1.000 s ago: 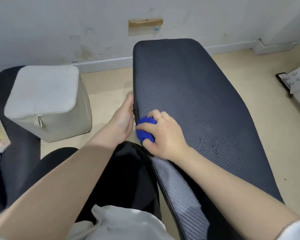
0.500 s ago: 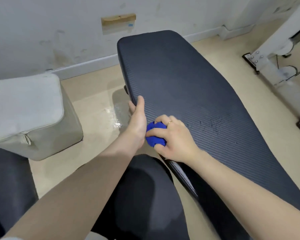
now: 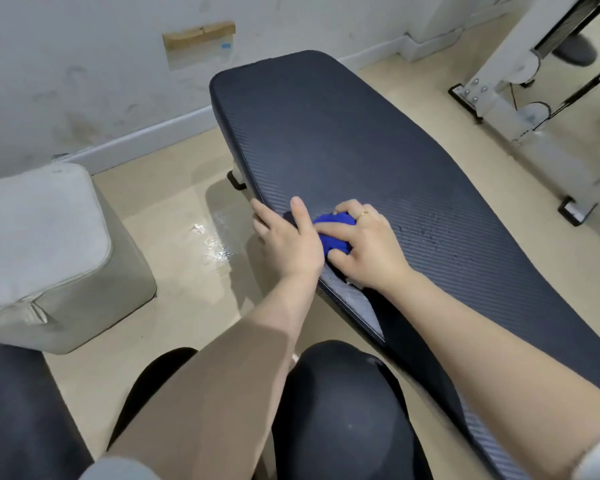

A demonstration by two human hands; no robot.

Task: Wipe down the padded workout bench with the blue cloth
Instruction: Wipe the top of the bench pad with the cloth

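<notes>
The padded workout bench (image 3: pixel 343 143) is dark navy with a ribbed surface and runs from the far wall toward the lower right. A bunched blue cloth (image 3: pixel 335 233) lies on its left side, pressed under my right hand (image 3: pixel 368 244), whose fingers are curled over it. My left hand (image 3: pixel 284 237) grips the bench's left edge beside the cloth, thumb on the pad and fingers over the side. Water droplets (image 3: pixel 426 233) dot the pad just right of my right hand.
A grey zipped cushion cube (image 3: pixel 45 251) stands on the floor at left. A wet patch (image 3: pixel 212 244) shines on the beige floor beside the bench. White gym machine frame (image 3: pixel 506 109) stands at right. My knees in black are below. The wall is close behind.
The view has swung left to right and the bench now lies more diagonally. My left hand moved from beside the bench up onto its edge. My right hand keeps the cloth on the pad.
</notes>
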